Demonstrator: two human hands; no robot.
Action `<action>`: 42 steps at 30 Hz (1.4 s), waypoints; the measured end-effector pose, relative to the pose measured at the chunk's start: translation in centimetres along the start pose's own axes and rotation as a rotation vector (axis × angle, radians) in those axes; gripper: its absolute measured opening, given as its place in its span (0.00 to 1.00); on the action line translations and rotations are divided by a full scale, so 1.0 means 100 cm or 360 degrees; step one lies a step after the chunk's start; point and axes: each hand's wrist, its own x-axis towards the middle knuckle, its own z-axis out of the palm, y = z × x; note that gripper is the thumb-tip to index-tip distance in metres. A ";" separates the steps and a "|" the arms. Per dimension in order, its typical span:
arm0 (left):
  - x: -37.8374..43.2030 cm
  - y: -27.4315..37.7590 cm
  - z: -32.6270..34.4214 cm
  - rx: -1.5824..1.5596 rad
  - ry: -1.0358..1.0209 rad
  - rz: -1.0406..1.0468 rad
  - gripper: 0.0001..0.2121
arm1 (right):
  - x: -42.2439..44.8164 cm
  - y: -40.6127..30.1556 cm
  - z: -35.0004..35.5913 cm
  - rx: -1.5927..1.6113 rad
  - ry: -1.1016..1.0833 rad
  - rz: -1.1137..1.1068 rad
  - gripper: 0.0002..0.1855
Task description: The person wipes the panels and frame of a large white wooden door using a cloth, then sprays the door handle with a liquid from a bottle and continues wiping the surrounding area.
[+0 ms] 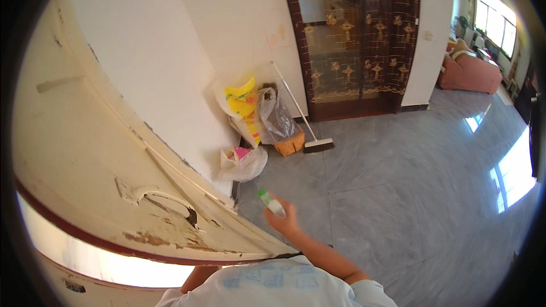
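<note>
My right hand [282,217] is closed around a small clear bottle [274,205] with a green top, held out over the grey floor in front of my body. Of my left arm only a part shows at the bottom, beside the shirt; the left hand itself is hidden behind the door's edge. Close on my left stands a worn cream door [98,136] with peeling paint, a curved pull handle [162,192] and a dark red edge.
By the white wall stand a yellow and white sack [242,102], a bin lined with a clear plastic bag [277,115], a white plastic bag [245,168] and a broom [318,144]. Beyond are a patterned curtain [375,51] in a dark doorway and a pink sofa [469,72].
</note>
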 end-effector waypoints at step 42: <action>-0.236 0.205 0.081 0.0718 0.1465 0.1734 0.37 | 0.149 0.129 -0.018 -0.0338 -0.1197 -0.0547 0.24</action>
